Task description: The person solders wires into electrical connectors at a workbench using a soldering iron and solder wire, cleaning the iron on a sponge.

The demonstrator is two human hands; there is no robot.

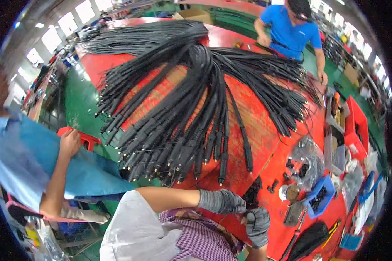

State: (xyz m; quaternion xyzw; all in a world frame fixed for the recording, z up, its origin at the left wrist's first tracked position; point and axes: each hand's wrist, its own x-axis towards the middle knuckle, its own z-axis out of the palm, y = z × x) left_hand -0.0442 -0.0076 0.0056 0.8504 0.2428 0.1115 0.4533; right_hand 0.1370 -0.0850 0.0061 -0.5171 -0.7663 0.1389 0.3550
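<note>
My left hand (221, 201), in a grey glove, reaches in over the red table's near edge with its fingers pinched together. Close beside it, my right hand (258, 226), gloved the same way, is closed too. The fingertips of both nearly meet around something small and dark that I cannot make out. Just beyond them lies a heap of small black parts (253, 191). Ahead, large bundles of black cables (183, 126) with thick black ends and metal tips fan out toward me across the red table (248, 113).
On the right are a blue bin (320, 196) of black parts, a clear plastic bag (308, 156), a round tin (287, 192) and a red bin (356, 126). A person in blue (287, 30) works across the table; another (43, 161) is at my left.
</note>
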